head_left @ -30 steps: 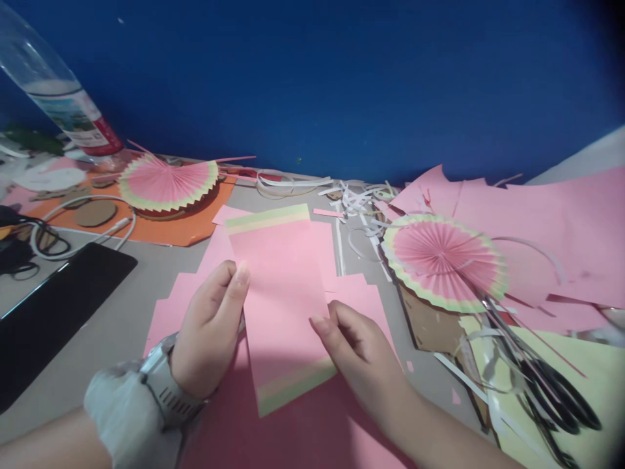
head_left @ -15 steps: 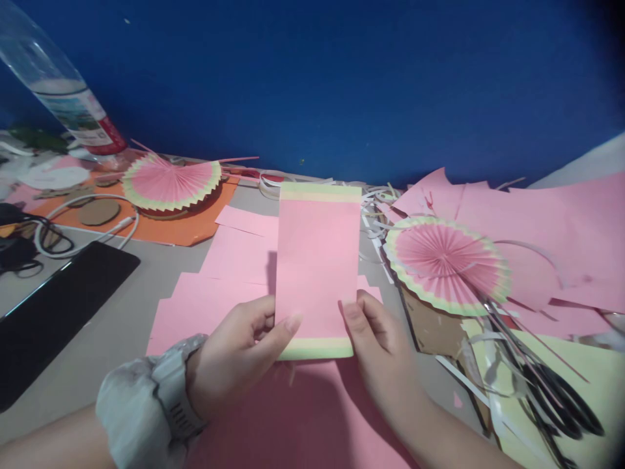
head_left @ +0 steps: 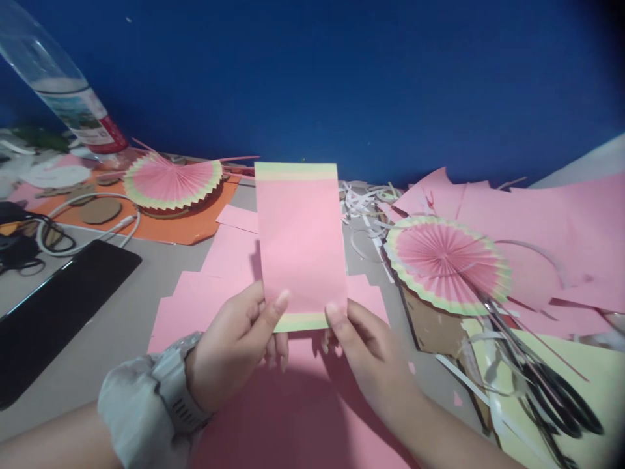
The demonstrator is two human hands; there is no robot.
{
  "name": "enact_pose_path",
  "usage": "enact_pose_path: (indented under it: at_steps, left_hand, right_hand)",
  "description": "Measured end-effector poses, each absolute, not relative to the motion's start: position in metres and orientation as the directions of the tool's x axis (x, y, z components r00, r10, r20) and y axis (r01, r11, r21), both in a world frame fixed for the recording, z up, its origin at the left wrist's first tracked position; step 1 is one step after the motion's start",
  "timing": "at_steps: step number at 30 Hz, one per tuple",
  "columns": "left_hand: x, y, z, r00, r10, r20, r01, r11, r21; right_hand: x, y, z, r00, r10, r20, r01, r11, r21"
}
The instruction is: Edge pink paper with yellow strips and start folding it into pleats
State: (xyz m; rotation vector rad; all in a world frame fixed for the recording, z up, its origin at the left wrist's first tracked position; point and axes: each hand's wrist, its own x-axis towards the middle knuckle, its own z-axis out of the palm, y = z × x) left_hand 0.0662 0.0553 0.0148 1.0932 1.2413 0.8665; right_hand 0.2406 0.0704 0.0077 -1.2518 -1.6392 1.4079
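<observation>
A pink paper rectangle (head_left: 301, 244) with yellow and green bands along its top and bottom edges is held upright in front of me. My left hand (head_left: 239, 339) pinches its lower left corner, thumb on the front face. At the lower right corner, my right hand (head_left: 366, 345) grips it the same way, with fingers behind the sheet. Beneath my hands lies a larger pink sheet (head_left: 303, 417), and more pink sheets (head_left: 190, 306) are spread behind it.
At the right are a round pleated pink fan (head_left: 444, 260), black-handled scissors (head_left: 561, 397), cardboard and pink paper. A second fan (head_left: 170, 182) rests on orange paper (head_left: 195, 225) at the left, near a bottle (head_left: 88, 117), a cable and a black phone (head_left: 68, 312).
The banded paper has moved up and slightly left, held in both hands. More of the fingertips now shows below its bottom edge.
</observation>
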Motion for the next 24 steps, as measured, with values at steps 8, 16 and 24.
enact_pose_path:
  at_steps: [8, 16, 24]
  left_hand:
    - [0.0697, 0.0582, 0.0154, 0.249, 0.93, -0.27, -0.033, 0.286, 0.958]
    - [0.0692, 0.0643, 0.0148, 0.232, 0.936, -0.266, -0.098, 0.295, 0.95]
    - [0.0686, 0.064, 0.0096, 0.242, 0.932, -0.27, -0.135, 0.308, 0.942]
  right_hand:
    - [0.2367, 0.0741, 0.0081, -0.269, 0.96, -0.075, 0.129, -0.041, -0.991]
    - [0.2396, 0.0737, 0.0031, -0.306, 0.951, -0.041, 0.176, 0.014, -0.984]
    - [0.24, 0.073, 0.0004, -0.312, 0.95, -0.03, 0.209, 0.037, -0.977]
